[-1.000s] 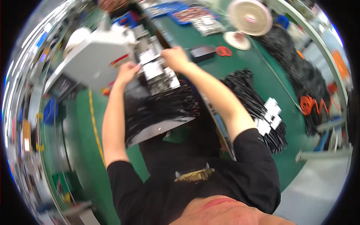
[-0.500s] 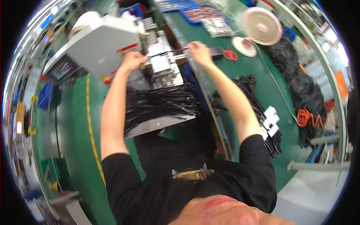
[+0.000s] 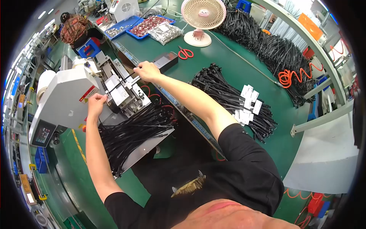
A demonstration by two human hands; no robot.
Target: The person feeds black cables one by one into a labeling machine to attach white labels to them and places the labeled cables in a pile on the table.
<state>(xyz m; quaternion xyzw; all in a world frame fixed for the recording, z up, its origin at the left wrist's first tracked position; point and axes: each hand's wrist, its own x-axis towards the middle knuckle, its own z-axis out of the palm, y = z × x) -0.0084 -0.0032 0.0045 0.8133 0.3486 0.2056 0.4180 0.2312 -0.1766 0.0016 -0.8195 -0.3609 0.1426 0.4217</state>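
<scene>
L hand (image 3: 97, 104): thumb + fingers pinched on near-L end of a black strip (image 3: 122, 82). R hand (image 3: 148, 71): fingers curled in on its far-R end. Strip runs taut btwn the two, across the white plates (image 3: 117, 95) on top of the machine's metal bed (image 3: 134, 97), approx mid-bed.

Grey machine housing (image 3: 70, 101) is just L of the bed, w/ white roll (image 3: 45, 86) on its far-L side and ctrl panel (image 3: 43, 133) at near-L; text too small to read.

Near side of bed: loose pile of black strips (image 3: 133, 133) on a metal tray (image 3: 146, 149), ends pointing mixed ways.

Green bench (image 3: 236, 51) to the R. On it: bundle of strips (image 3: 213, 86) w/ white labels (image 3: 248, 101) toward near-R end; black box (image 3: 166, 61) just beyond R hand, red-handled scissors (image 3: 185, 53) beside it, fan (image 3: 204, 15) farther back. Far-L of fan: 2 blue trays (image 3: 111, 33) w/ small parts, bag of parts (image 3: 164, 33) next to them. Far R: big heap of black strips (image 3: 263, 45), orange coiled cord (image 3: 288, 78) at its near end.

Co-worker (image 3: 74, 29) far L, facing away, blue stool (image 3: 89, 49) close by.
</scene>
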